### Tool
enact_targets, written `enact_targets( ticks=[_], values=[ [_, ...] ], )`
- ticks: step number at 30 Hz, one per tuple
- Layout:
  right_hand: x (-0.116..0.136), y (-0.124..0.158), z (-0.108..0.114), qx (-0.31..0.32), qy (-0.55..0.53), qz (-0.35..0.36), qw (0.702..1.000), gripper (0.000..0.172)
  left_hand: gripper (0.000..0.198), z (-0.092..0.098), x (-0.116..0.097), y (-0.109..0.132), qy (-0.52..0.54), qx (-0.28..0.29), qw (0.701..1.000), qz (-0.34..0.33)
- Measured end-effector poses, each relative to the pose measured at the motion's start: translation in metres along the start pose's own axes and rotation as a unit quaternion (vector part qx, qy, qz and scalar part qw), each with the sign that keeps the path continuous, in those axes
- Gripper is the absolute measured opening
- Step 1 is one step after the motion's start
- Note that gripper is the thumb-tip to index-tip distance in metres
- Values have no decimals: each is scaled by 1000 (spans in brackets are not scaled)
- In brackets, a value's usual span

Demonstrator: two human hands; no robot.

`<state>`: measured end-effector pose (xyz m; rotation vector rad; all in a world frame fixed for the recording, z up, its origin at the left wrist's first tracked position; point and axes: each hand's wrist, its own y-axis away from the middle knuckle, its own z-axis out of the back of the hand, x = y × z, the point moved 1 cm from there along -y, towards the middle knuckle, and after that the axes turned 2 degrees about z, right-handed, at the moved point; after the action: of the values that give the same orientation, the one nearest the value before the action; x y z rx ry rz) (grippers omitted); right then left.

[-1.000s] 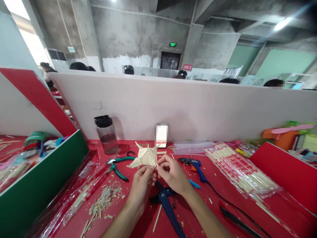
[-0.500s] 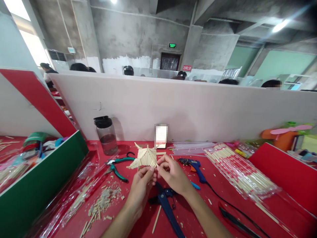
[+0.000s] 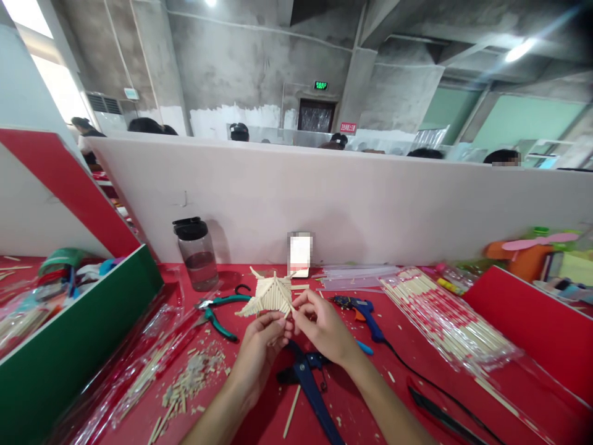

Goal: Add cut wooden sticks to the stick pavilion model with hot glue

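A small roof-shaped model made of pale wooden sticks (image 3: 271,293) is held up over the red table (image 3: 370,395). My left hand (image 3: 259,352) grips the model from below, fingers closed under its lower edge. My right hand (image 3: 322,327) pinches its right lower corner with thumb and fingertips. Both hands meet at the model's near side. Blue-handled cutters (image 3: 308,383) lie on the table just under my hands.
Green-handled pliers (image 3: 220,312) and a dark-lidded jar (image 3: 197,252) sit to the left, with stick offcuts (image 3: 189,383) nearer. A blue glue gun (image 3: 364,309) and its cord lie right, beside packs of sticks (image 3: 445,321). A white partition (image 3: 352,204) backs the table; other people's heads show beyond it.
Hands and model have hardly moved; the whole view has shifted slightly left as my head turned. Both hands keep their hold on the stick model.
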<state>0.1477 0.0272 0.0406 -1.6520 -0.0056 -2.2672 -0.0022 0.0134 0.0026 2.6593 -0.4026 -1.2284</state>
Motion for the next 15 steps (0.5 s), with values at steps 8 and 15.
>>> enact_targets(
  ticks=[8, 15],
  values=[
    [-2, 0, 0, 0, -6, 5, 1000, 5, 25, -1, -2, 3, -4, -2, 1000, 3],
    [-5, -1, 3, 7, -21, 0, 1000, 12, 23, -2, -2, 2, -1, -13, 1000, 8]
  ],
)
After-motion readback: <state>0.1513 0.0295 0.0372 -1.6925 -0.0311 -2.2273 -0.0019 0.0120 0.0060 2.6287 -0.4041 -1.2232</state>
